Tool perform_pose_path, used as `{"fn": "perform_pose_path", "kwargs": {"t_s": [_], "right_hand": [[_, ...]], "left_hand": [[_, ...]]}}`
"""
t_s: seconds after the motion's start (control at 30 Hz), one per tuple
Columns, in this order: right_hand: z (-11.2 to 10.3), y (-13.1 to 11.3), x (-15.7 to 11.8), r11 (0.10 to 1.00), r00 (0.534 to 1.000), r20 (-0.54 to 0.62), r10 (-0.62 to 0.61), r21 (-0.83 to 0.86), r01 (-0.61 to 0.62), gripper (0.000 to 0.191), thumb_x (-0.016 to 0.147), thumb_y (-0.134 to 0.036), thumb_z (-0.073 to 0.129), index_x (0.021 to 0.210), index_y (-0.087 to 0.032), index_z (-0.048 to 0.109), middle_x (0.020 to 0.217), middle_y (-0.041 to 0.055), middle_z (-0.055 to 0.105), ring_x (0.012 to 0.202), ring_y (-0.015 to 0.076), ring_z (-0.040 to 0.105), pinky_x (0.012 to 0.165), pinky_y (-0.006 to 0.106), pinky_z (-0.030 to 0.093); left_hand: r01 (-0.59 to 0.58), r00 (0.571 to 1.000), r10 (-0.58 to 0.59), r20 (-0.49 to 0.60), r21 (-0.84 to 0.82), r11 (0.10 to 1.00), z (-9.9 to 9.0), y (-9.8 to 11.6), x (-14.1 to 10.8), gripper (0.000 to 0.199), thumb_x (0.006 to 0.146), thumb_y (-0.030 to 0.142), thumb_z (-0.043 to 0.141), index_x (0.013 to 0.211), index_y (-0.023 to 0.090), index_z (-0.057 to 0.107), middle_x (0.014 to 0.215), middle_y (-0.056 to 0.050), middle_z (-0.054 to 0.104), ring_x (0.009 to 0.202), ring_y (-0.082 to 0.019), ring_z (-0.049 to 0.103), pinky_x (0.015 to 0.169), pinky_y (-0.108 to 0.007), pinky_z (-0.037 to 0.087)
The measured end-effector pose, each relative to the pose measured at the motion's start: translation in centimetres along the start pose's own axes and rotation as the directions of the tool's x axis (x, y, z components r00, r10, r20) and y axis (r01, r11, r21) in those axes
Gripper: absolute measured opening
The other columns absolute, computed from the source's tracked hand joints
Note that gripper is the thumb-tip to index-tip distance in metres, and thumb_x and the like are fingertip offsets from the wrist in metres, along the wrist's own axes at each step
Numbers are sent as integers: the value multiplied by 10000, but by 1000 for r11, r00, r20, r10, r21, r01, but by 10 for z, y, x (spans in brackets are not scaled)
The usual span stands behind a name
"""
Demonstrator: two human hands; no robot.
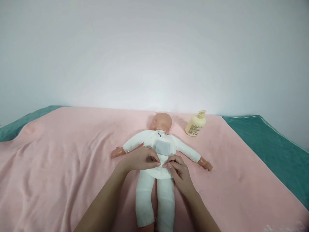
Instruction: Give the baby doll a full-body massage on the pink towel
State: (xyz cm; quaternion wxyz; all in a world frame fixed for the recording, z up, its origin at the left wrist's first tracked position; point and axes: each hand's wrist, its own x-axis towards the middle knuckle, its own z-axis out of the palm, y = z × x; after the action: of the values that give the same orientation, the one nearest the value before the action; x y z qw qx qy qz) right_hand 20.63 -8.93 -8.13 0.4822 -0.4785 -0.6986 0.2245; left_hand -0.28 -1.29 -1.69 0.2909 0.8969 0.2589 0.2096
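A baby doll [146,203] with a white cloth body lies on a pink blanket, its bald head away from me and its arms spread. On its back or chest, I cannot tell which, is a pale grey rectangular patch [163,147]. My left hand [145,158] is over the doll's torso, thumb and fingertips pinched together just below the patch. Close to it on the right, my right hand [178,170] is pinched in the same way. Whatever lies between the fingertips, perhaps the white cloth, is too small to make out.
A pale yellow pump bottle [195,124] stands right of the doll's head, leaning slightly in the picture. The pink blanket [60,167] is creased on the left. Green cloth [267,145] shows beneath it at both sides. A plain wall [154,51] rises behind.
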Motion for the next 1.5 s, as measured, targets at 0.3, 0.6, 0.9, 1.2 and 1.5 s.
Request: {"fn": "perform_pose_path", "kwargs": {"t_s": [0.3,0.6,0.9,1.2,1.5], "right_hand": [[-2,2,-3,999,993,-112,37,15,-35,265,960,-323,461,1004,-271,717,1016,64,602,1011,232,555,907,401,427],[0,3,-1,999,997,-64,41,-17,-42,251,958,-312,476,967,-286,726,980,53,608,993,221,553,911,394,429],[1,5,-3,995,994,-95,53,-75,-60,274,959,-335,457,1117,-274,673,1125,75,582,1121,238,502,1024,436,377],[-7,1,24,997,986,-149,72,-19,-76,332,960,-386,439,867,-217,709,899,63,641,882,224,591,816,369,454],[-2,16,91,996,979,-191,67,-44,-76,423,952,-427,411,678,-207,647,756,51,651,799,216,604,771,349,441]], "left_hand": [[-52,996,43,-81,-105,993,6,-15,7,183,878,280,567,755,230,692,761,-28,703,739,-193,625,764,-330,488],[-31,998,26,-65,-67,997,10,-18,9,200,872,295,571,711,237,674,655,-17,669,673,-195,600,738,-335,484],[-62,988,55,-147,-39,997,12,-16,13,234,901,278,517,741,198,668,754,-34,701,712,-188,601,785,-342,476],[-20,967,-5,-255,-96,995,24,-17,16,255,903,280,511,724,194,671,745,-27,694,738,-190,604,715,-318,464],[16,855,-43,-517,-57,998,13,-39,50,270,924,329,505,768,186,673,791,-38,703,803,-184,626,767,-313,466]]}}
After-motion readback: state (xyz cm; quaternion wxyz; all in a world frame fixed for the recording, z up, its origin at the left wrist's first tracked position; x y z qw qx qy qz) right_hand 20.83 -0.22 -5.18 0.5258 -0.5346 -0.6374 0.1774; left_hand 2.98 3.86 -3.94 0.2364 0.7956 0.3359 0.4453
